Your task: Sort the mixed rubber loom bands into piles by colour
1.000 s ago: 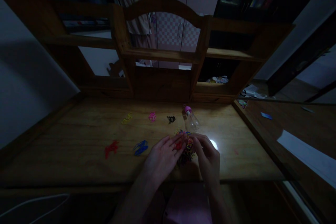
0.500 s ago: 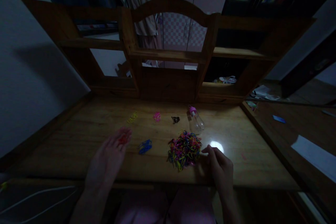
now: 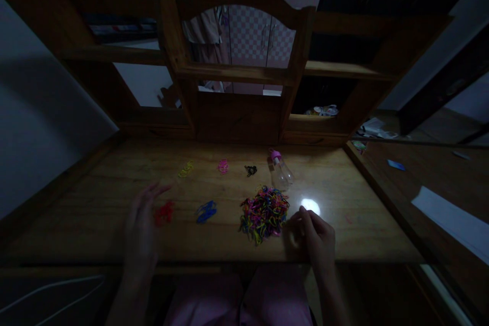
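On the wooden desk (image 3: 229, 244), a pile of many-coloured rubber bands (image 3: 263, 214) lies in front of me. My right hand (image 3: 317, 232) is just right of this pile, thumb and fingertips pinched together; anything between them is too dark to make out. Over on the left, my left hand (image 3: 141, 219) is smeared by motion, its fingers stretched out beside a small heap of red bands (image 3: 164, 213) on the desk. Separate little groups lie around: blue bands (image 3: 207, 212), yellow bands (image 3: 186, 169), pink bands (image 3: 223, 166) and black bands (image 3: 250, 170).
A clear bulb-shaped bottle with a pink cap (image 3: 281, 170) lies behind the pile. A wooden shelf unit (image 3: 237, 75) stands along the desk's back edge. To the right is a lower brown surface holding a white paper (image 3: 454, 219) and a blue card (image 3: 396, 165).
My left hand, palm up with red bands before, has turned over and moved left; the red bands now lie on the desk. My right hand stays pinched near the pile. The view shifted slightly.
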Demonstrator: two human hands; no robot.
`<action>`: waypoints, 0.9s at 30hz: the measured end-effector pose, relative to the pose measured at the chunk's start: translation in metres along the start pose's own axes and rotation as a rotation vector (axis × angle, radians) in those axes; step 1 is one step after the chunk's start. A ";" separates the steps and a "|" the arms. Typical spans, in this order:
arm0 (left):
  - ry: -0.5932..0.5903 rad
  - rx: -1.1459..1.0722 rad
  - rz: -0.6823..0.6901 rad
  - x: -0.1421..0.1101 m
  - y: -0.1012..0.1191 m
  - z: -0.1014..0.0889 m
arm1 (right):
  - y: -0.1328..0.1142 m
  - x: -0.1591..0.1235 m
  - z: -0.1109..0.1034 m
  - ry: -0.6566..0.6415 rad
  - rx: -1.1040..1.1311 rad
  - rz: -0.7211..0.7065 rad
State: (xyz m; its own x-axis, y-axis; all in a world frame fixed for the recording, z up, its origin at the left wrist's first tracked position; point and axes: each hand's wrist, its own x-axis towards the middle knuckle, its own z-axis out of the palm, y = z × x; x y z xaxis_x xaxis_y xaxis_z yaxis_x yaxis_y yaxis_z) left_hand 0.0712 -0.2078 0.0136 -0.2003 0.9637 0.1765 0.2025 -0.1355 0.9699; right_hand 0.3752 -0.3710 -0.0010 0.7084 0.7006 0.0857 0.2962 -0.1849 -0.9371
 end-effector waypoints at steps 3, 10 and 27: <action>-0.164 0.087 0.042 -0.014 0.018 0.025 | 0.003 0.000 0.001 0.022 0.013 0.002; -0.645 0.208 0.265 -0.051 0.015 0.104 | 0.006 -0.004 -0.001 -0.007 0.029 0.008; -0.847 0.433 0.412 -0.078 0.009 0.106 | 0.008 -0.005 0.000 0.012 0.041 -0.016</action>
State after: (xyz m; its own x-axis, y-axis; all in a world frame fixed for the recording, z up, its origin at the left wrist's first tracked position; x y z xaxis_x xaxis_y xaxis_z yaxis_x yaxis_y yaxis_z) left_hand 0.1902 -0.2595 -0.0088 0.6687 0.7298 0.1424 0.4632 -0.5587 0.6880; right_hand 0.3745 -0.3760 -0.0084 0.7114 0.6950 0.1041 0.2812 -0.1458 -0.9485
